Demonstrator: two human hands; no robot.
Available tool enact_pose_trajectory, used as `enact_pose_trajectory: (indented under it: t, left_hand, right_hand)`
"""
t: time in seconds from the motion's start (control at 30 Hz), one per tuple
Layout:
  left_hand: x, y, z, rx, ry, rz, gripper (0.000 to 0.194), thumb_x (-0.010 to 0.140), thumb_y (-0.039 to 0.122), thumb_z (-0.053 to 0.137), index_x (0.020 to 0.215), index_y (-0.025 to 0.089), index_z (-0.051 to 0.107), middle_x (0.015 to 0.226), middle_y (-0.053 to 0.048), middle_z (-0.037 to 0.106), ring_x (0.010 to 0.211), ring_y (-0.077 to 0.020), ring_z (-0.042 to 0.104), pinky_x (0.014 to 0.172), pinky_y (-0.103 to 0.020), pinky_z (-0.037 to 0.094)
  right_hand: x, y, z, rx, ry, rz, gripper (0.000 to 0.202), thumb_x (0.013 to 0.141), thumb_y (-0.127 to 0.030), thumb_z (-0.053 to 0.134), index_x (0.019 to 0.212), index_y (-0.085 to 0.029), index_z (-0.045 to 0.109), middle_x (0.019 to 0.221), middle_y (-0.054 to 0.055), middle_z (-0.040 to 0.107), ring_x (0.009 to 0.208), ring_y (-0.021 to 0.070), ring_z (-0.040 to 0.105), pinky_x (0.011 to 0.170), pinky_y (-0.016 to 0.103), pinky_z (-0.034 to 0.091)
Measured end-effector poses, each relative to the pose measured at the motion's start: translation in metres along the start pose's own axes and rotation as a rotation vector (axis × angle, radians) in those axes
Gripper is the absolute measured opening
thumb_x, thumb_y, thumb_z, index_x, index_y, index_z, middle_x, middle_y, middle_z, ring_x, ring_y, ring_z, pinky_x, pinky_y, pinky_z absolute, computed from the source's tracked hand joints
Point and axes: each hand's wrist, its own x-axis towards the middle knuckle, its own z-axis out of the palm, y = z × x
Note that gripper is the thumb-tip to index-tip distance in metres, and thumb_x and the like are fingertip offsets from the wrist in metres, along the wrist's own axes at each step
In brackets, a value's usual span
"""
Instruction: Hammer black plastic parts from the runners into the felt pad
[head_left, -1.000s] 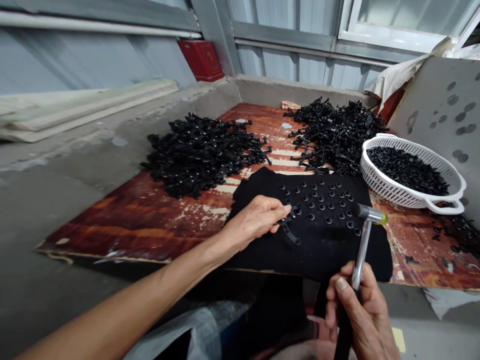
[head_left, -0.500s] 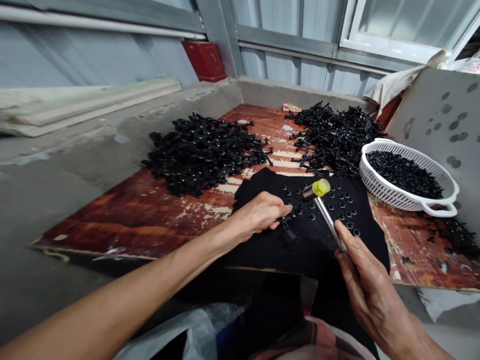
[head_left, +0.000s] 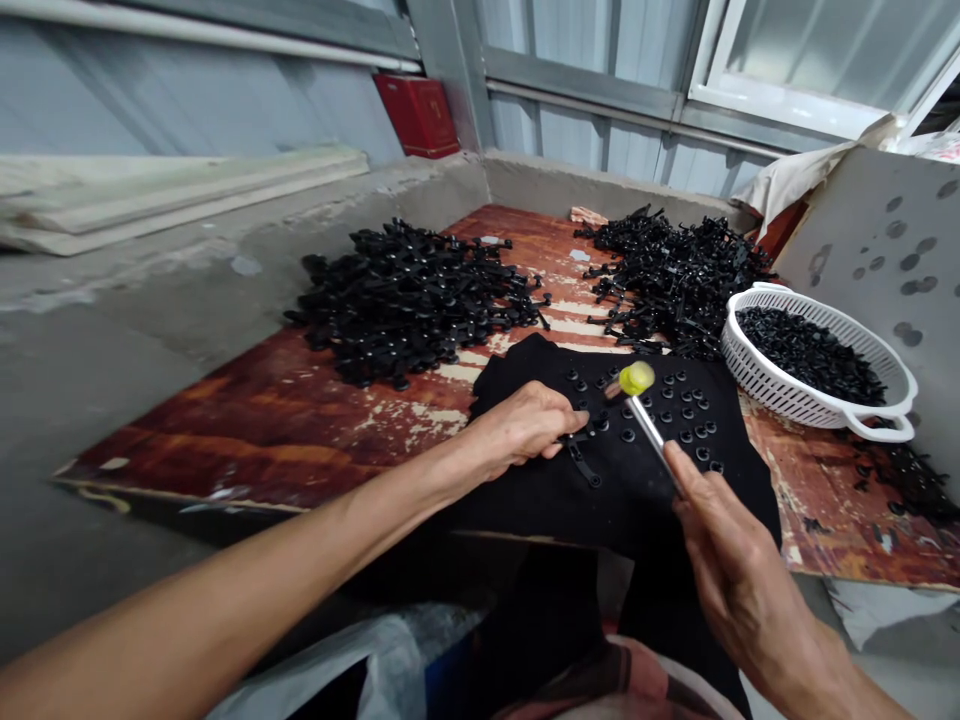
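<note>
A black cloth (head_left: 555, 510) covers the near middle of the board, with several small round black parts (head_left: 628, 435) spread over it. My left hand (head_left: 536, 425) is closed on a black strip-shaped part (head_left: 583, 465) that slants down to the cloth. My right hand (head_left: 720, 530) is wrapped round the metal handle of a hammer (head_left: 646, 422). The hammer's yellow-green face points up, and its darker end is tilted left, above the round parts and close to my left fingertips.
Piles of black parts lie at the back left (head_left: 412, 300) and back right (head_left: 675, 270). A white basket (head_left: 795, 395) of small black pieces stands right, beside a grey panel (head_left: 900, 240). Loose parts (head_left: 911, 480) lie below it. The brown board (head_left: 247, 430) has a low concrete wall behind.
The hammer head has shifted slightly left and down toward my left fingers. My left hand keeps its hold on the strip part. The whole view has moved slightly.
</note>
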Motion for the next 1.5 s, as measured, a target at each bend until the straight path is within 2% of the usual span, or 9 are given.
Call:
enact_pose_trajectory:
  t: [0.3, 0.47, 0.6, 0.7, 0.8, 0.97, 1.1, 1.3, 1.5]
  left_hand:
    - [-0.005, 0.010, 0.001, 0.029, 0.054, -0.023, 0.038, 0.077, 0.032, 0.059, 0.044, 0.018, 0.044, 0.038, 0.004, 0.041, 0.031, -0.0048, 0.026, 0.035, -0.020, 0.014]
    - [-0.006, 0.011, 0.000, 0.028, 0.013, -0.010, 0.042, 0.079, 0.037, 0.058, 0.045, 0.018, 0.043, 0.038, 0.004, 0.039, 0.031, -0.0049, 0.025, 0.035, -0.020, 0.014]
    - [-0.005, 0.011, 0.003, 0.046, 0.028, -0.020, 0.039, 0.079, 0.036, 0.057, 0.046, 0.018, 0.045, 0.037, 0.004, 0.039, 0.032, -0.0056, 0.026, 0.035, -0.020, 0.015]
    - [-0.004, 0.008, 0.002, 0.075, 0.043, -0.017, 0.038, 0.079, 0.038, 0.056, 0.048, 0.018, 0.048, 0.038, 0.003, 0.042, 0.032, -0.0058, 0.027, 0.036, -0.020, 0.015]
    - [-0.005, 0.004, -0.003, 0.025, -0.027, -0.001, 0.036, 0.076, 0.046, 0.061, 0.055, 0.018, 0.051, 0.041, 0.004, 0.044, 0.034, -0.0054, 0.025, 0.037, -0.020, 0.013]
    - [-0.018, 0.009, -0.006, -0.001, -0.319, 0.199, 0.041, 0.071, 0.057, 0.061, 0.060, 0.018, 0.054, 0.045, 0.004, 0.044, 0.041, -0.0072, 0.033, 0.042, -0.020, 0.019]
    - [-0.028, 0.017, 0.005, 0.104, -0.460, 0.328, 0.037, 0.078, 0.050, 0.057, 0.060, 0.017, 0.058, 0.048, 0.004, 0.045, 0.045, -0.0080, 0.039, 0.045, -0.021, 0.026]
    - [-0.041, 0.005, 0.023, -0.519, -0.085, 0.109, 0.042, 0.066, 0.049, 0.073, 0.095, 0.019, 0.062, 0.071, 0.001, 0.061, 0.054, -0.0106, 0.050, 0.045, -0.021, 0.037]
    - [-0.054, 0.001, 0.046, -0.916, -0.195, -0.135, 0.032, 0.059, 0.031, 0.082, 0.080, 0.015, 0.063, 0.079, -0.004, 0.063, 0.069, -0.0150, 0.061, 0.051, -0.023, 0.049]
  right_hand:
    - [0.006, -0.002, -0.006, -0.087, -0.019, -0.021, 0.068, 0.091, -0.004, 0.035, 0.154, -0.029, 0.030, 0.097, 0.010, 0.067, 0.072, 0.0223, 0.068, 0.059, 0.033, 0.061]
    - [0.002, -0.011, -0.017, -0.043, 0.166, -0.120, 0.073, 0.093, -0.008, 0.041, 0.156, -0.035, 0.017, 0.104, 0.011, 0.067, 0.069, 0.0210, 0.065, 0.053, 0.029, 0.058]
    - [0.005, -0.005, -0.011, -0.110, 0.074, -0.073, 0.071, 0.083, -0.003, 0.039, 0.150, -0.025, 0.040, 0.086, 0.010, 0.069, 0.050, 0.0189, 0.061, 0.045, 0.031, 0.056]
    - [0.008, -0.003, -0.009, -0.085, -0.028, 0.007, 0.065, 0.085, -0.007, 0.040, 0.148, -0.023, 0.044, 0.104, 0.013, 0.072, 0.078, 0.0265, 0.071, 0.067, 0.040, 0.061]
    - [0.007, -0.010, -0.012, 0.098, 0.133, 0.068, 0.053, 0.093, -0.017, 0.042, 0.146, -0.022, 0.044, 0.123, 0.013, 0.066, 0.108, 0.0287, 0.065, 0.086, 0.043, 0.056]
    - [0.015, -0.017, -0.004, 0.543, 0.111, 0.372, 0.016, 0.094, -0.037, 0.053, 0.099, -0.024, 0.061, 0.062, -0.005, 0.054, 0.047, 0.0112, 0.050, 0.042, 0.021, 0.042]
    - [0.025, -0.016, 0.011, 0.677, 0.062, 0.408, 0.016, 0.089, -0.038, 0.060, 0.089, -0.023, 0.056, 0.053, -0.010, 0.044, 0.036, 0.0070, 0.037, 0.032, 0.018, 0.031]
    - [0.026, -0.019, 0.024, 0.788, 0.137, 0.458, 0.020, 0.090, -0.042, 0.055, 0.087, -0.024, 0.047, 0.052, -0.013, 0.041, 0.033, 0.0056, 0.036, 0.030, 0.015, 0.032]
    - [0.028, -0.020, 0.030, 0.808, 0.149, 0.461, 0.024, 0.090, -0.045, 0.056, 0.087, -0.023, 0.048, 0.051, -0.013, 0.043, 0.035, 0.0055, 0.037, 0.032, 0.015, 0.034]
